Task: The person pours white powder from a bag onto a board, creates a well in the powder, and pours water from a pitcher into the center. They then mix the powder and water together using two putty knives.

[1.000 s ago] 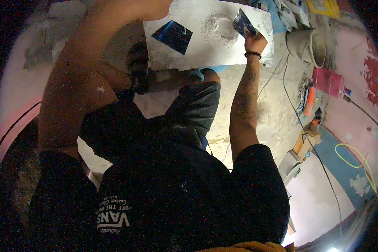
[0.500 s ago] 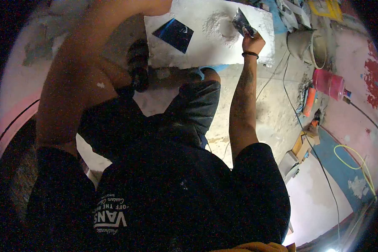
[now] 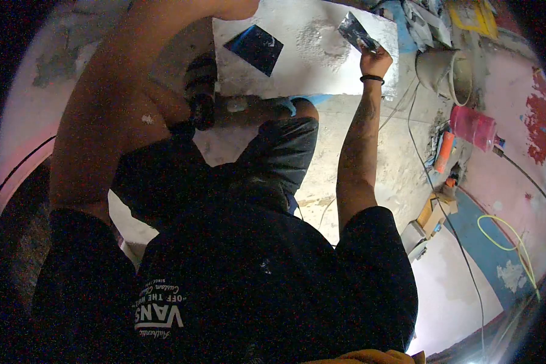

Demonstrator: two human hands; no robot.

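Note:
My right hand (image 3: pixel 376 62), with a dark band at the wrist, grips a flat dark scraper (image 3: pixel 357 31) over the right part of a white board (image 3: pixel 297 76). Beside the blade, a mound of white powder or paste (image 3: pixel 318 41) lies on the board. A second dark square plate (image 3: pixel 255 50) rests flat on the board's left part. My left hand (image 3: pixel 239 7) is at the top edge, by the board's upper left corner; its fingers are cut off or hidden.
Right of the board stands a pale bucket (image 3: pixel 446 76), with a pink bottle (image 3: pixel 474 127) and an orange cylinder (image 3: pixel 444 151) below it. A dark cable (image 3: pixel 428 161) crosses the floor. Plastic bags (image 3: pixel 428 24) lie at the top right. My bent leg (image 3: pixel 285 139) is under the board's near edge.
My right hand has moved a little to the right with the scraper, away from the mound, and the blade has tilted. The view has shifted slightly.

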